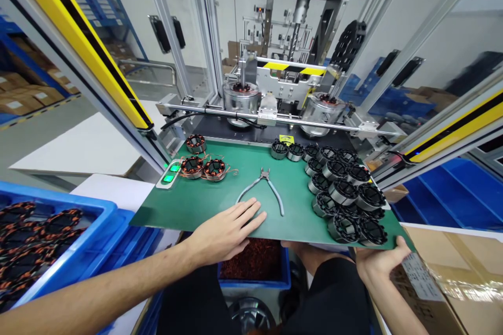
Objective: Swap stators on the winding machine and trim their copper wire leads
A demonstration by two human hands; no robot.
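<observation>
My left hand lies flat with fingers stretched out on the green work mat, its fingertips just short of the grey-handled cutting pliers. My right hand curls round the mat's front right corner, below a cluster of several black-capped motor housings. Three copper-wound stators sit at the mat's far left.
Behind the mat stands a press machine with two round fixtures holding wound parts. Green lit buttons sit at the left edge. A blue bin of stators is at my left, a blue bin of copper scraps below, a cardboard box at right.
</observation>
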